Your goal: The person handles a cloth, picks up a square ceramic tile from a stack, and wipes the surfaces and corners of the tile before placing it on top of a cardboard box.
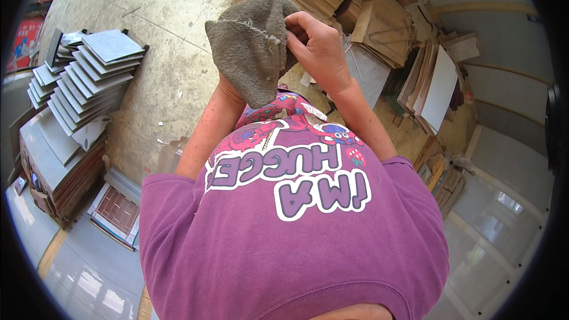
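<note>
A greyish-brown cloth (246,44) with a fuzzy texture and a frayed, pale-threaded fold hangs in front of my chest. My right hand (320,50) pinches its right edge between thumb and fingers. Behind and below the cloth is my left hand (228,88), of which only the wrist end shows. The cloth covers its fingers, so their grip is hidden.
Fanned grey tile samples (98,77) stand on a rack at the left, near a stack of boxed tiles (65,172). Opened cardboard packs (382,24) and leaning panels (435,92) are at the right. Below lies a stained concrete floor (154,41).
</note>
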A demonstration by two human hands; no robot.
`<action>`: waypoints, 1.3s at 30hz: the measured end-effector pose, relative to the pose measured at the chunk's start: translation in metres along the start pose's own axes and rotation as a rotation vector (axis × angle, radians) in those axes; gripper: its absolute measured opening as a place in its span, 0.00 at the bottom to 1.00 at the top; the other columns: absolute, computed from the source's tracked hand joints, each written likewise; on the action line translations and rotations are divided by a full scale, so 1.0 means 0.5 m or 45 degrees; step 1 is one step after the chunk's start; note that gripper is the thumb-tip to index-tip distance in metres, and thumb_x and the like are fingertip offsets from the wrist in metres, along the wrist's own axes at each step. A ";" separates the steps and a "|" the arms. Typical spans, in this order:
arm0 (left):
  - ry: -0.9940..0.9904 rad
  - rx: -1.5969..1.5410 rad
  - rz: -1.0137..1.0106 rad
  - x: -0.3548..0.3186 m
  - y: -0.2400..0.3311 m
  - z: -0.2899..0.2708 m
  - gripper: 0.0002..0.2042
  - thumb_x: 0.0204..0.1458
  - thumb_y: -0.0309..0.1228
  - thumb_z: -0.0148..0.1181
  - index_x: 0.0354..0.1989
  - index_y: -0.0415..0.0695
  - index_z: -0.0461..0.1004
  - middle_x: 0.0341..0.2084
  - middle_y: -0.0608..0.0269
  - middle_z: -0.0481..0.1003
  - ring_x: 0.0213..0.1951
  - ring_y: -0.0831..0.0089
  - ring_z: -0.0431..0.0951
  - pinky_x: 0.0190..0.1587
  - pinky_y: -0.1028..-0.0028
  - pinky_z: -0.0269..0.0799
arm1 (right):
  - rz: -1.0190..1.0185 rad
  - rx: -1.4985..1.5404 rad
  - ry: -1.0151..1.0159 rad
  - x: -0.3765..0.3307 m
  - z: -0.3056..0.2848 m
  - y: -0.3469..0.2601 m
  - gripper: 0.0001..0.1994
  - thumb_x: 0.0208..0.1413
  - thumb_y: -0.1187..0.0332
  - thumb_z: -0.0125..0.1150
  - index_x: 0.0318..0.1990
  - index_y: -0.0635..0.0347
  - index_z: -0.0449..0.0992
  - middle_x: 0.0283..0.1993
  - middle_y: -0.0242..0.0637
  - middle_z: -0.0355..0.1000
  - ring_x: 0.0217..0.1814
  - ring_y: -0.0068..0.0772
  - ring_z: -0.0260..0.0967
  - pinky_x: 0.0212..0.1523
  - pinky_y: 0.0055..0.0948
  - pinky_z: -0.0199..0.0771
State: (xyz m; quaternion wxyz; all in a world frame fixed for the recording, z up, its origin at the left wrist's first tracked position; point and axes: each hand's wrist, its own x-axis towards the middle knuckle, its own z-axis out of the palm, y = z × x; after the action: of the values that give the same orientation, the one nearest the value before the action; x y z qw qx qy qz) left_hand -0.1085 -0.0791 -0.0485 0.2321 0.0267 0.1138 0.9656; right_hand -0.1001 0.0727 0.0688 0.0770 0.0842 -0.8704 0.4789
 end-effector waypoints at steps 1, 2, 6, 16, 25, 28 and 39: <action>0.029 -0.006 0.018 -0.003 0.001 0.028 0.24 0.63 0.45 0.42 0.61 0.41 0.60 0.53 0.55 0.68 0.55 0.65 0.67 0.62 0.67 0.61 | 0.008 -0.102 -0.002 0.001 -0.001 0.004 0.07 0.51 0.72 0.63 0.37 0.60 0.76 0.29 0.36 0.77 0.29 0.25 0.76 0.31 0.24 0.75; 0.059 -0.014 0.039 -0.007 0.004 0.047 0.25 0.63 0.47 0.41 0.61 0.40 0.61 0.53 0.55 0.69 0.55 0.64 0.68 0.62 0.66 0.61 | 0.032 -0.038 -0.004 0.000 -0.004 0.002 0.07 0.51 0.72 0.63 0.38 0.60 0.76 0.29 0.36 0.77 0.29 0.25 0.76 0.32 0.24 0.75; 0.095 0.916 0.293 -0.013 0.002 0.059 0.24 0.63 0.45 0.42 0.60 0.41 0.61 0.53 0.56 0.69 0.55 0.65 0.67 0.62 0.66 0.61 | 0.091 0.140 -0.080 -0.002 -0.017 0.003 0.07 0.54 0.69 0.61 0.38 0.62 0.76 0.30 0.38 0.77 0.31 0.23 0.76 0.33 0.22 0.75; 0.141 1.266 0.288 -0.030 0.005 0.049 0.20 0.59 0.39 0.51 0.57 0.44 0.63 0.51 0.60 0.70 0.53 0.66 0.68 0.60 0.67 0.61 | 0.134 0.048 -0.036 -0.031 -0.016 -0.027 0.11 0.52 0.62 0.65 0.37 0.59 0.77 0.31 0.34 0.75 0.28 0.26 0.74 0.31 0.26 0.73; 0.016 0.514 0.120 -0.020 -0.008 0.001 0.22 0.58 0.40 0.52 0.58 0.43 0.62 0.53 0.60 0.68 0.53 0.66 0.68 0.60 0.66 0.61 | -0.020 0.025 -0.207 -0.027 -0.001 -0.048 0.07 0.49 0.67 0.65 0.34 0.58 0.76 0.32 0.35 0.73 0.28 0.30 0.74 0.31 0.27 0.74; -0.036 0.032 0.004 -0.012 -0.004 0.001 0.22 0.58 0.41 0.53 0.57 0.43 0.62 0.52 0.60 0.68 0.52 0.65 0.68 0.59 0.65 0.62 | -0.185 0.164 -0.366 -0.017 0.022 -0.075 0.07 0.49 0.68 0.64 0.33 0.59 0.76 0.33 0.37 0.74 0.30 0.34 0.75 0.33 0.30 0.75; -0.204 2.513 0.746 0.008 0.061 0.107 0.21 0.55 0.40 0.57 0.54 0.44 0.66 0.49 0.58 0.70 0.50 0.62 0.70 0.57 0.63 0.64 | -0.515 0.296 -0.631 -0.043 0.060 -0.098 0.07 0.47 0.74 0.65 0.35 0.57 0.77 0.32 0.34 0.74 0.31 0.32 0.74 0.30 0.26 0.75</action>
State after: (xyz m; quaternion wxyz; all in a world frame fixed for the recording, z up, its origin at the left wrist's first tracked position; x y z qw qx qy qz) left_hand -0.1200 -0.0926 0.0107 -0.1304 0.2963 0.8287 0.4566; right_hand -0.0700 0.0230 0.0887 -0.0535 0.3773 -0.7680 0.5148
